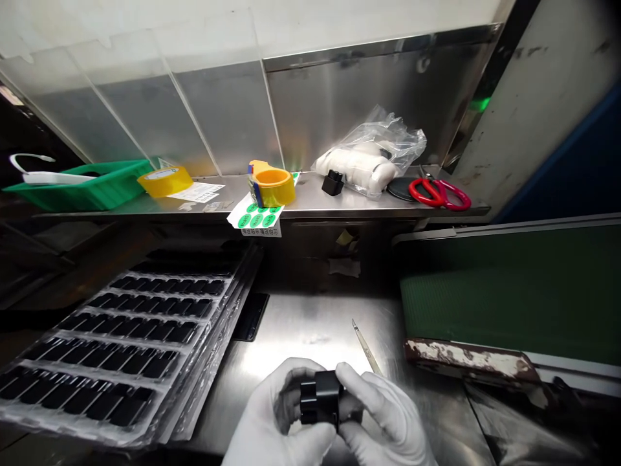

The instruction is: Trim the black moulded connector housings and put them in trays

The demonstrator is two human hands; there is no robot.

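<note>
Both my hands wear white gloves and meet at the bottom middle of the view. My left hand [281, 417] curls its fingers and thumb round the left side of a glossy black plastic block [321, 395] with stepped edges. My right hand [385, 414] grips the block's right side, its fingers partly behind it. The fingertips hide some of the block. Just beyond the right hand, a slim pale knife or tweezer-like tool [365, 346] with a dark pointed tip lies on the steel table [310, 323].
Stacked clear trays of black parts [130, 323] stand left, beside a dark phone-like slab [252, 317]. A green conveyor belt [514, 291] runs at right. The shelf holds a green bin [111, 188], tape [167, 182], a tape dispenser [274, 186], a bag [361, 162] and red scissors [439, 192].
</note>
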